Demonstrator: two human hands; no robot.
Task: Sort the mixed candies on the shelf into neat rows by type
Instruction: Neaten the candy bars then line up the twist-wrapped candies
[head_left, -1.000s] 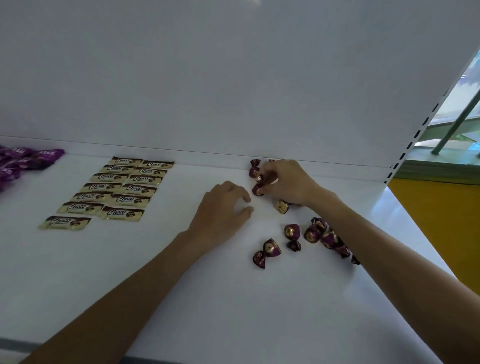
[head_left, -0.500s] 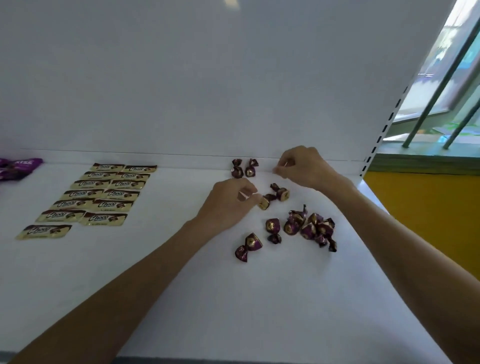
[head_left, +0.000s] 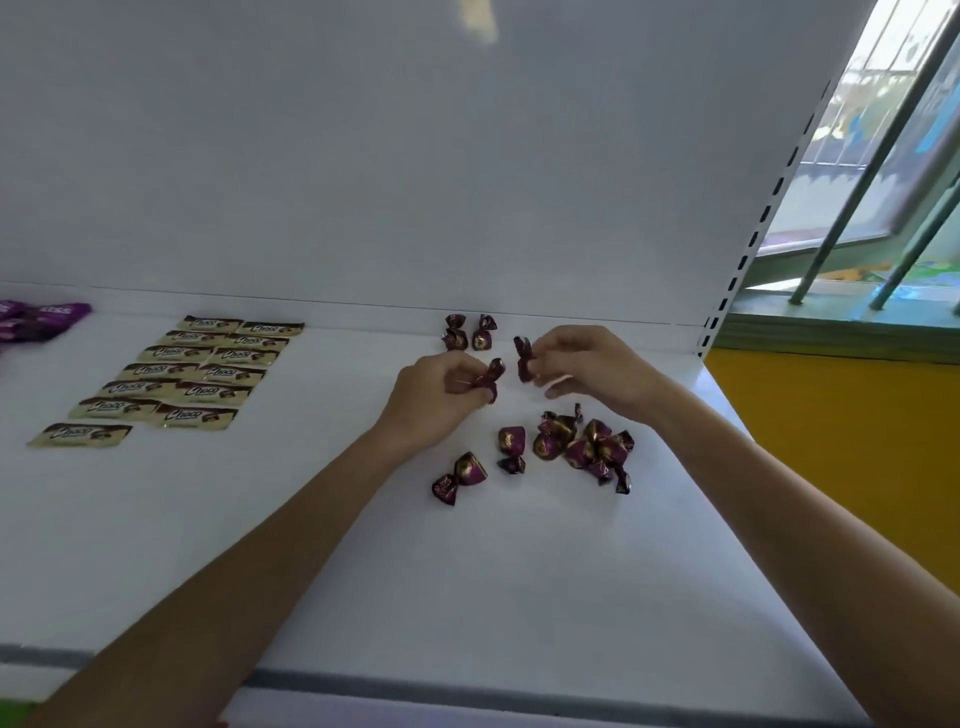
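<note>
Newly lifted: left hand (head_left: 434, 402) pinches maroon candy (head_left: 489, 378), right hand (head_left: 597, 371) pinches 2nd candy (head_left: 523, 358), over white shelf (head_left: 467, 597); barred window (head_left: 857, 182) right.

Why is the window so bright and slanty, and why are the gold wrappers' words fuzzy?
Head view: daylight washes out the window at right; the wide-angle lens leans the slotted shelf post; the gold wrappers are small and soft, so print blurs; a pale glare patch sits high on the back panel.

left hand (head_left: 434, 402) | right hand (head_left: 597, 371) | 2 forearms (head_left: 270, 540) bare (wrists too)
</note>
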